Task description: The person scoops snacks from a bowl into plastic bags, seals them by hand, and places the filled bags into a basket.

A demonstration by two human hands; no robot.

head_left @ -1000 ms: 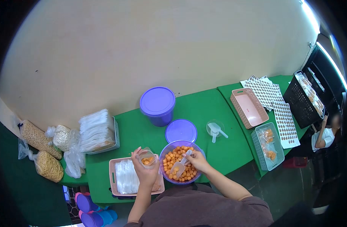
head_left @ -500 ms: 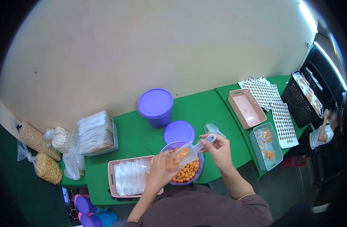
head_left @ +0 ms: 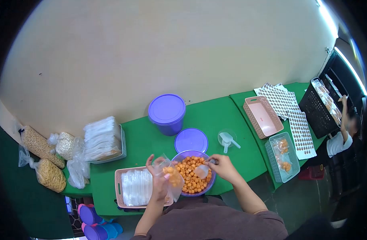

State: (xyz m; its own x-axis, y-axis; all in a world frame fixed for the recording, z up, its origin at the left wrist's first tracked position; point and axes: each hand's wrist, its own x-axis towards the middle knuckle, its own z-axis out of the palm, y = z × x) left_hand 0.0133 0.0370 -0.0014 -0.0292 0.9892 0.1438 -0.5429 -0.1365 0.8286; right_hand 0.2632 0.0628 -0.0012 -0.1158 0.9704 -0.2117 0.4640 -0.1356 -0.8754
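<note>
My left hand (head_left: pixel 159 182) is closed on a clear plastic bag (head_left: pixel 175 182) with some orange snack balls inside. It is held above the right end of a pink basket of flat clear bags, beside the purple tub. My right hand (head_left: pixel 224 168) grips a translucent scoop (head_left: pixel 201 171) by its handle. The scoop's bowl is down among the orange snack balls (head_left: pixel 190 186), which fill the open purple tub (head_left: pixel 212 183). The fingers partly hide the scoop's handle.
The pink basket (head_left: pixel 118 188) stands left of the tub. Behind lie a purple lid (head_left: pixel 191 141), a lidded purple tub (head_left: pixel 167 114) and white scoops (head_left: pixel 228 140) on a clear dish. Right are baskets, sticker sheets (head_left: pixel 299 132) and another person (head_left: pixel 338 144). Snack sacks (head_left: pixel 51 176) lie left.
The scoop has gone from the bag's mouth down into the tub's snack balls. My left hand has moved left with the bag, which now hangs more upright. The other person's arm has risen.
</note>
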